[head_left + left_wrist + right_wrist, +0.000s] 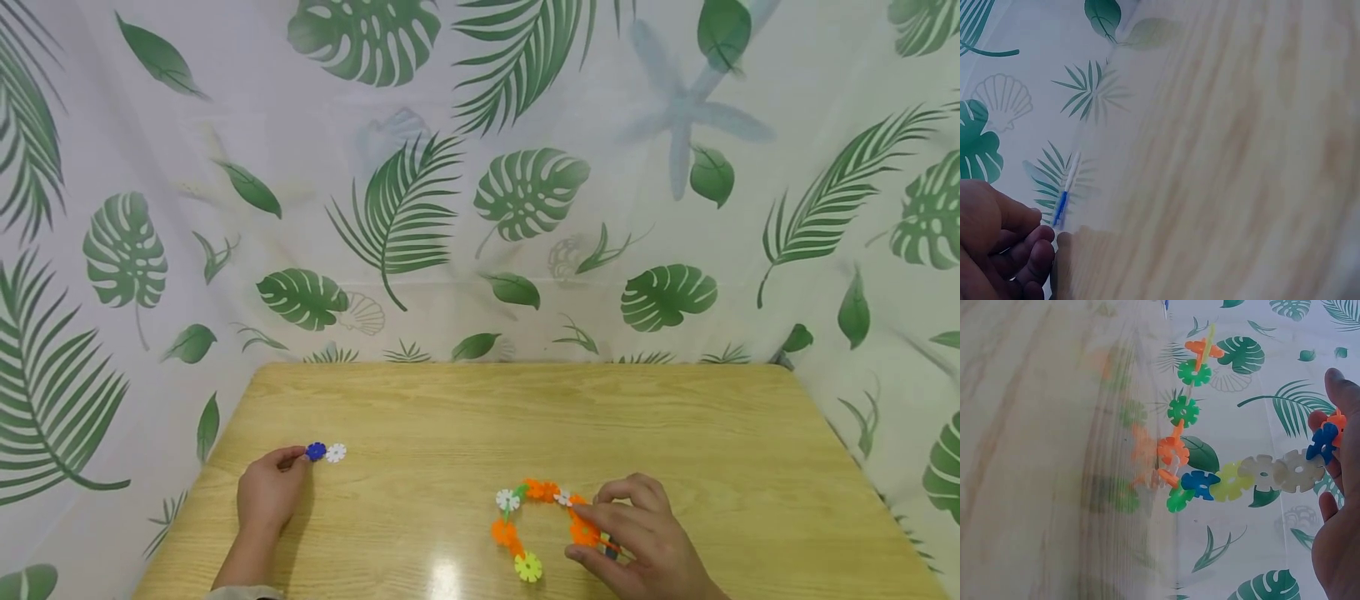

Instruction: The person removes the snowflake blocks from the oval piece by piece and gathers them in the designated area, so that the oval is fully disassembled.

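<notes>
My left hand [272,493] pinches a blue notched snowflake disc [316,451] between thumb and fingers at the table's left. A white snowflake disc [336,452] is joined to its far side; in the left wrist view the pair appears edge-on. At the right, my right hand [647,540] grips one end of a curved chain of linked snowflake discs [504,532]. Orange, white, green and yellow pieces show from above, with a yellow disc [528,567] at the near end. In the right wrist view, an orange disc [1337,428] is at the fingers, beside a blue disc [1322,444].
Both hands are over a wood-grain table [420,425]. Behind it and along both sides hangs a white curtain [450,325] printed with green leaves. A bright light reflection lies at the table's near middle.
</notes>
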Demonstrator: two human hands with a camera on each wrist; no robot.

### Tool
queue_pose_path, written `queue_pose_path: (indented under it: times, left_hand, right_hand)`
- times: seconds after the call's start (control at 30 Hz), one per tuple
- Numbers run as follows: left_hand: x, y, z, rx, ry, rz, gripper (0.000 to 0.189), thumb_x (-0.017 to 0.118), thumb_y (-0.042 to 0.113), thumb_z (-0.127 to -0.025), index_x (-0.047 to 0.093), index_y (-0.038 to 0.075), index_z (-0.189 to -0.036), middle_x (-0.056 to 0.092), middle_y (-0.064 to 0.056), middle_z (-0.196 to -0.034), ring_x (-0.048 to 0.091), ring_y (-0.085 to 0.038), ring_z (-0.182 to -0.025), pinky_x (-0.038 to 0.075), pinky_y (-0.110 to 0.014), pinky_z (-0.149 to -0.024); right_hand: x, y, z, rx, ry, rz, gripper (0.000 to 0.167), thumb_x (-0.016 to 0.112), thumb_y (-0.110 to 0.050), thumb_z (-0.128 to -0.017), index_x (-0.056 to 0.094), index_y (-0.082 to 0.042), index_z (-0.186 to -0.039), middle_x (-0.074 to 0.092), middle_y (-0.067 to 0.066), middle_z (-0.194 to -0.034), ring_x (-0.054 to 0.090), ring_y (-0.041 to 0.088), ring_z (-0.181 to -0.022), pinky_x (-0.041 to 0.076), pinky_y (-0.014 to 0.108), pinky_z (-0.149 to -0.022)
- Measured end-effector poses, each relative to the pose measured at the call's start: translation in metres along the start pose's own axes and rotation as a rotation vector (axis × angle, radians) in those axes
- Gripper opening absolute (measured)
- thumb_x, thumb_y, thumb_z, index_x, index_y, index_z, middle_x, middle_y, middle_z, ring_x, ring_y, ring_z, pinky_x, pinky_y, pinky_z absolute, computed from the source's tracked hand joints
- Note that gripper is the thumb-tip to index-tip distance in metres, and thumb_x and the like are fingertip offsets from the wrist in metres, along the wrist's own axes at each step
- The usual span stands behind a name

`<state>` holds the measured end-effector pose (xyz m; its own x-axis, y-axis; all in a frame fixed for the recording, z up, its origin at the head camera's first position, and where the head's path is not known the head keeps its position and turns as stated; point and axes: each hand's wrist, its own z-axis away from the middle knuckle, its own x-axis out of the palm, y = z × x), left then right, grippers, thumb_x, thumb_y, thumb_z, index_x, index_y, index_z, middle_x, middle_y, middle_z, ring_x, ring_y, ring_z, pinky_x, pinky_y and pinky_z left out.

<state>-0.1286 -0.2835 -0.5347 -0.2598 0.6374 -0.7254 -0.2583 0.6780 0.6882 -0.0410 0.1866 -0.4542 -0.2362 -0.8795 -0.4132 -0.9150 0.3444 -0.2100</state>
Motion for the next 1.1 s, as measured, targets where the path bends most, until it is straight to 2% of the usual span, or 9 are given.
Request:
queue_pose_path:
  times: [0.17,0.33,0.4,0.53,0.6,0.77,0.9,1.0,1.1]
  left_hand:
    - [-0.002,0.002,-0.003,0.032,0.02,-0.007,0.032,0.062,0.024,-0.1,0.075,0.002,-0.12,0.076,-0.018,-0.111,0.069,-0.038,-0.103,0.05,-0.049,-0.087]
    - [-0.003,0.003,0.001,0.01,-0.034,0.01,0.034,0.062,0.025,-0.101,0.073,0.002,-0.124,0.075,-0.018,-0.115,0.068,-0.038,-0.106,0.05,-0.048,-0.086]
    - [-0.002,0.003,0.005,-0.003,-0.048,0.022,0.034,0.063,0.025,-0.101,0.073,0.003,-0.124,0.075,-0.018,-0.115,0.069,-0.037,-0.105,0.05,-0.044,-0.083]
    - [0.001,0.009,0.012,-0.008,-0.035,0.083,0.031,0.066,0.024,-0.1,0.074,0.005,-0.124,0.075,-0.015,-0.113,0.069,-0.032,-0.101,0.051,-0.034,-0.075]
    - [0.003,0.016,0.017,-0.011,-0.04,0.133,0.031,0.067,0.024,-0.1,0.074,0.005,-0.123,0.075,-0.013,-0.113,0.069,-0.03,-0.102,0.051,-0.03,-0.073]
    - [0.007,0.033,0.029,-0.03,-0.09,0.258,0.032,0.067,0.026,-0.102,0.073,0.004,-0.124,0.072,-0.012,-0.12,0.067,-0.028,-0.108,0.052,-0.027,-0.079]
    - [0.01,0.049,0.043,-0.025,-0.107,0.347,0.029,0.068,0.025,-0.102,0.074,0.006,-0.122,0.072,-0.008,-0.115,0.064,-0.02,-0.102,0.052,-0.025,-0.079]
    - [0.012,0.065,0.054,-0.016,-0.142,0.424,0.029,0.069,0.024,-0.101,0.073,0.004,-0.121,0.072,-0.008,-0.109,0.064,-0.019,-0.097,0.053,-0.027,-0.08]
    - [0.016,0.079,0.063,-0.009,-0.196,0.507,0.027,0.07,0.022,-0.101,0.073,0.003,-0.12,0.072,-0.011,-0.109,0.066,-0.025,-0.099,0.055,-0.033,-0.086]
  right_hand:
    - [0.0,0.005,0.002,-0.013,0.014,0.001,0.037,0.075,-0.034,-0.098,0.078,0.001,-0.108,0.07,-0.005,-0.08,0.055,0.02,-0.084,0.034,0.032,-0.099]
    - [0.0,0.011,0.013,0.012,0.003,0.009,0.037,0.076,-0.036,-0.096,0.078,-0.002,-0.109,0.069,-0.008,-0.079,0.055,0.018,-0.086,0.034,0.033,-0.095]
    - [0.0,0.012,0.018,0.033,-0.008,0.013,0.037,0.077,-0.037,-0.095,0.078,-0.004,-0.11,0.069,-0.009,-0.081,0.054,0.018,-0.087,0.033,0.033,-0.092]
    - [0.001,0.015,0.025,0.056,-0.027,0.01,0.037,0.079,-0.037,-0.094,0.078,-0.006,-0.113,0.071,-0.009,-0.086,0.054,0.017,-0.09,0.032,0.032,-0.09]
    - [0.001,0.016,0.027,0.056,-0.031,0.008,0.037,0.079,-0.036,-0.093,0.077,-0.006,-0.115,0.072,-0.009,-0.089,0.054,0.017,-0.092,0.032,0.032,-0.091]
    - [0.002,0.017,0.03,0.059,-0.036,0.0,0.038,0.081,-0.034,-0.092,0.077,-0.006,-0.117,0.074,-0.009,-0.094,0.054,0.017,-0.095,0.031,0.032,-0.094]
    - [0.003,0.016,0.03,0.066,-0.036,-0.007,0.037,0.081,-0.034,-0.092,0.077,-0.006,-0.118,0.075,-0.007,-0.096,0.054,0.017,-0.096,0.031,0.033,-0.095]
    - [0.003,0.016,0.03,0.061,-0.036,-0.002,0.037,0.08,-0.034,-0.093,0.077,-0.006,-0.118,0.076,-0.007,-0.096,0.055,0.018,-0.097,0.031,0.033,-0.095]
    - [0.003,0.017,0.03,0.052,-0.039,0.004,0.038,0.079,-0.034,-0.094,0.077,-0.006,-0.118,0.076,-0.006,-0.097,0.055,0.018,-0.097,0.03,0.033,-0.095]
